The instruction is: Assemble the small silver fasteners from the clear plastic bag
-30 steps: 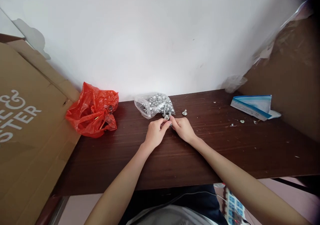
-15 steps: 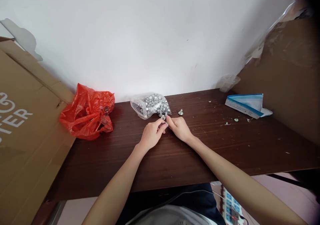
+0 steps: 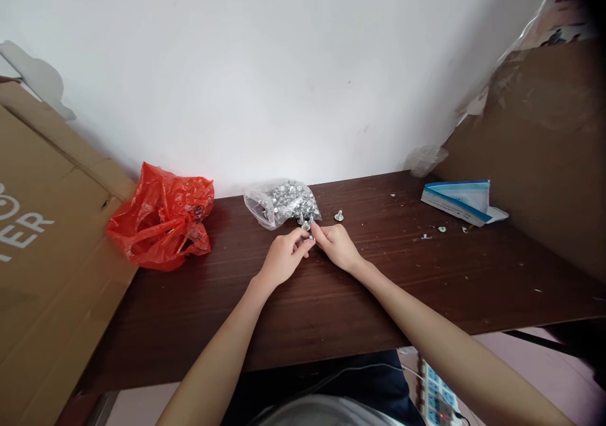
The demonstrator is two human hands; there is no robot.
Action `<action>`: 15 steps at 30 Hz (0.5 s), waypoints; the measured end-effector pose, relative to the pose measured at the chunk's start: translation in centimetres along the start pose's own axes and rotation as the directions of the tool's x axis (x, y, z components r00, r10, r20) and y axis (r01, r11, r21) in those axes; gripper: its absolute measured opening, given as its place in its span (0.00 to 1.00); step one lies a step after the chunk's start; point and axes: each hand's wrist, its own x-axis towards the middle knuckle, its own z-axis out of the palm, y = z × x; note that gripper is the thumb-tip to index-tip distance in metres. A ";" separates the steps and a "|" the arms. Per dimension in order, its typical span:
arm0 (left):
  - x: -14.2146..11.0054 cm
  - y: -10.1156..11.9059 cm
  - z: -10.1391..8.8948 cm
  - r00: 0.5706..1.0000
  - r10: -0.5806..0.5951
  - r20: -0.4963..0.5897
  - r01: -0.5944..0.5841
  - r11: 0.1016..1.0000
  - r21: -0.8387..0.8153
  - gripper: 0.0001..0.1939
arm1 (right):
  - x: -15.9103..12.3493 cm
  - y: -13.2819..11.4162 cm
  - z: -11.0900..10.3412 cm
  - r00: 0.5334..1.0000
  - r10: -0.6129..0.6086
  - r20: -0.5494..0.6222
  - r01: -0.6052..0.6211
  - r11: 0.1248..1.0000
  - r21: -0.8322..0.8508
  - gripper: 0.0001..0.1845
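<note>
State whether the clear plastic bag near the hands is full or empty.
Partly full: silvery metal pieces crowd the right of the clear plastic bag, its left end slack.

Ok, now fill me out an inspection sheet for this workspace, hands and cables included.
Surface: dark wood-grain tabletop, with small scraps towards the right.
Job's things: clear plastic bag of small metal parts; loose ones near the hands, plus a single metal part standing apart.
Clutter: red plastic bag at left; blue-and-white packet at right.
Hands: left hand pinches a small metal piece, mostly hidden; right hand is close beside it, grip unclear.
Cables: thin pale cable across the lap; power strip below the tabletop, red light showing.
Surroundings: white wall behind; cardboard box at left.
</note>
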 end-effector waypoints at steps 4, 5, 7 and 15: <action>-0.1 0.1 0.0 1.000 0.017 -0.013 -0.017 1.000 0.017 0.13 | 0.0 -0.1 -0.1 1.000 -0.005 0.005 0.005 1.000 0.002 0.32; -0.1 0.1 0.0 1.000 0.017 -0.006 -0.016 1.000 0.021 0.12 | 0.0 -0.2 -0.1 1.000 -0.005 0.006 0.005 1.000 0.002 0.32; -0.2 0.1 0.0 1.000 0.023 0.010 -0.023 0.998 0.050 0.11 | 0.0 -0.3 -0.1 1.000 -0.005 0.010 0.005 1.000 0.002 0.32; -0.2 0.1 -0.1 1.000 0.010 0.013 -0.011 0.998 0.066 0.13 | 0.1 -0.2 -0.1 1.000 0.001 0.003 -0.001 1.000 0.009 0.33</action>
